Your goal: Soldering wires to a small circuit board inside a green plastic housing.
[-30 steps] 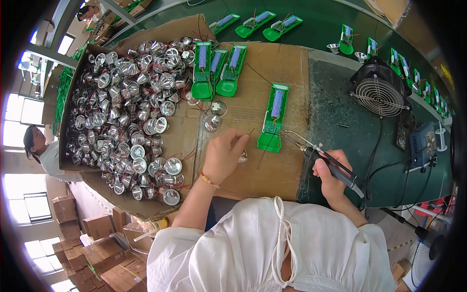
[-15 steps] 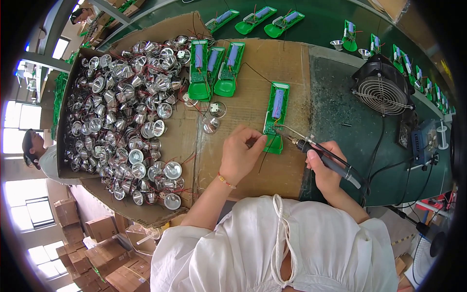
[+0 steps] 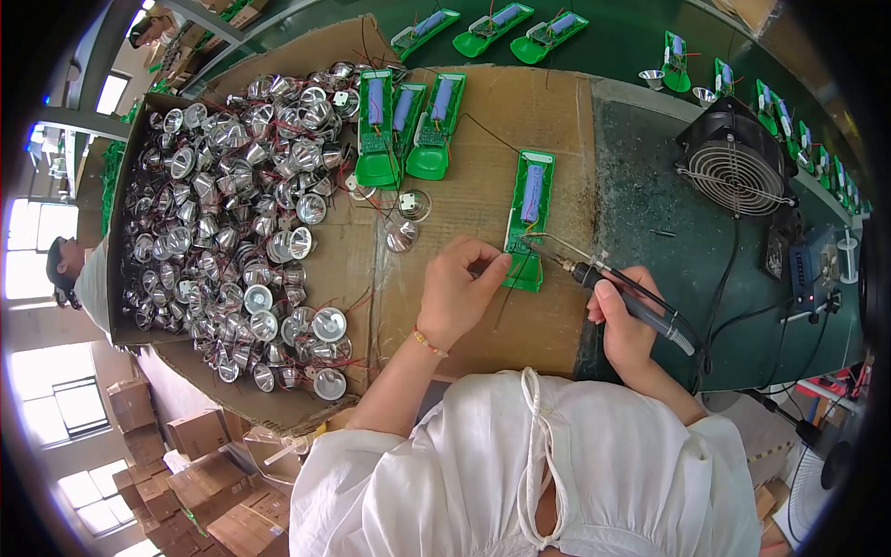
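A green plastic housing (image 3: 528, 276) lies on the cardboard in front of me, with a purple cylindrical battery (image 3: 532, 193) and a small circuit board (image 3: 522, 243) in it. My left hand (image 3: 462, 286) is closed in a pinch at the housing's lower left edge; what its fingertips hold is hidden. A thin dark wire trails past them. My right hand (image 3: 624, 320) grips a soldering iron (image 3: 640, 313) like a pen. Its tip reaches the board, where a thin bent metal tube fixed to the iron also ends.
A cardboard box (image 3: 362, 408) heaped with silver reflector cups (image 3: 260, 200) stands at left. Several more housings (image 3: 430, 153) lie beyond my left hand and along the far bench. At right are a fan (image 3: 738, 176), a blue power unit (image 3: 810, 269) and loose cables. A person sits far left.
The soldering iron's tip has shifted slightly left and up on the board. Both hands otherwise stay nearly in place; the whole view has moved a little.
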